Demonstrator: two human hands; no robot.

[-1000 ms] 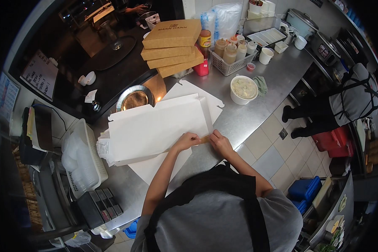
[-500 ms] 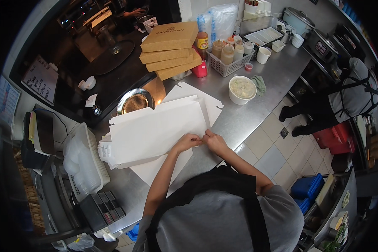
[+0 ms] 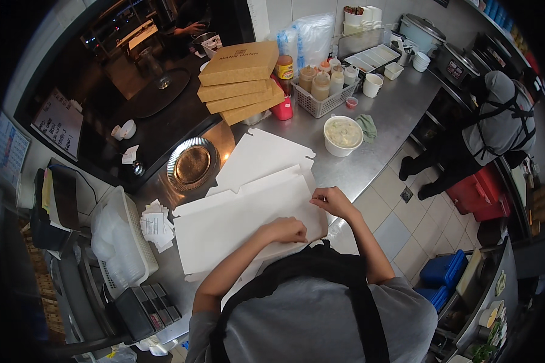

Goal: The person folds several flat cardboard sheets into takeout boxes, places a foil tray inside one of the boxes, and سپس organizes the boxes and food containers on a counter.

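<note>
A white cardboard box [image 3: 233,227], partly folded with its inside facing up, lies on the counter in front of me. My left hand [image 3: 286,230] is closed over the box's near right part. Its fingertips are curled down, and what they grip, if anything, is hidden. At the box's right side wall my right hand [image 3: 333,201] pinches the cardboard between thumb and fingers. Beyond the box lies another flat white cardboard sheet [image 3: 263,158], notched along its edges, partly covered by the box.
Brown boxes [image 3: 239,63] stand stacked beyond the sheet, near a basket [image 3: 326,104] of sauce bottles. A white tub of food [image 3: 343,134] sits at the right beside a green cloth [image 3: 367,127]. A foil plate [image 3: 192,163] and paper slips [image 3: 157,227] lie left. A co-worker [image 3: 496,121] stands right.
The box has come nearer to me and slid right, uncovering more of the sheet and foil plate. My hands have separated: the left moved nearer, the right moved to the side wall.
</note>
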